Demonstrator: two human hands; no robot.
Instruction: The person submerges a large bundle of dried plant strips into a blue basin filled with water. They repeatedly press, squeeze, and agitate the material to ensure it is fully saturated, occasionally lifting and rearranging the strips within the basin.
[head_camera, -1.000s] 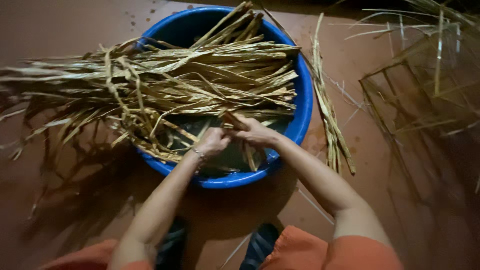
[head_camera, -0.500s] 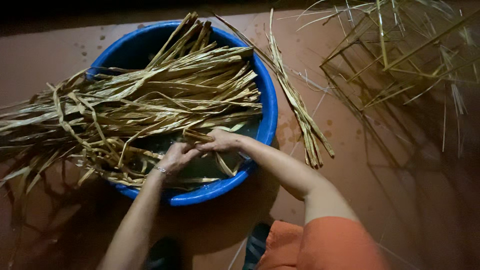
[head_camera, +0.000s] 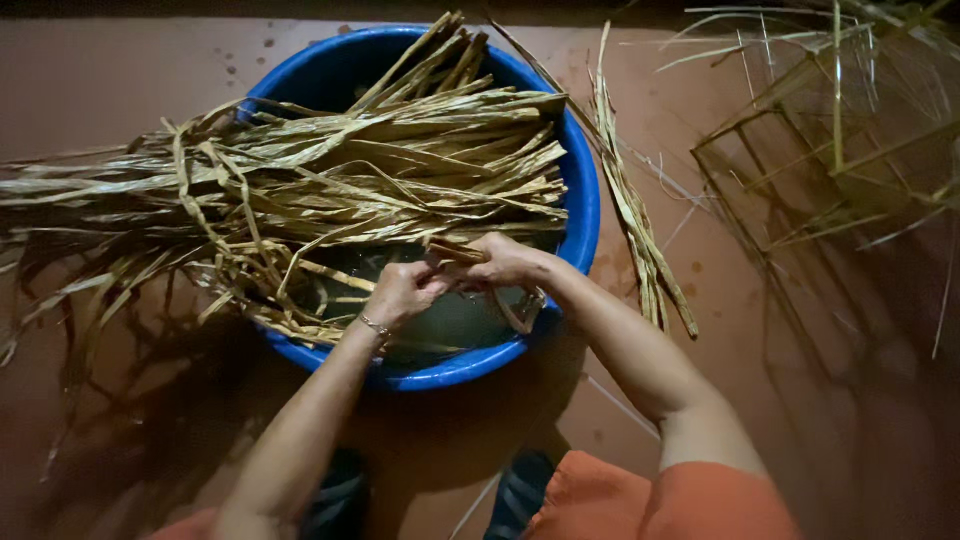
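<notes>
At frame centre, our left hand (head_camera: 400, 292) and right hand (head_camera: 503, 262) both close around one dried leaf strip (head_camera: 452, 251) over the blue basin (head_camera: 585, 200).

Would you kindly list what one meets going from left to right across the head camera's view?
Loose ends of the dried leaf strips → left hand → right hand, both at one strip over the blue basin → separate bundle of strips on the floor → woven strip frame.
</notes>
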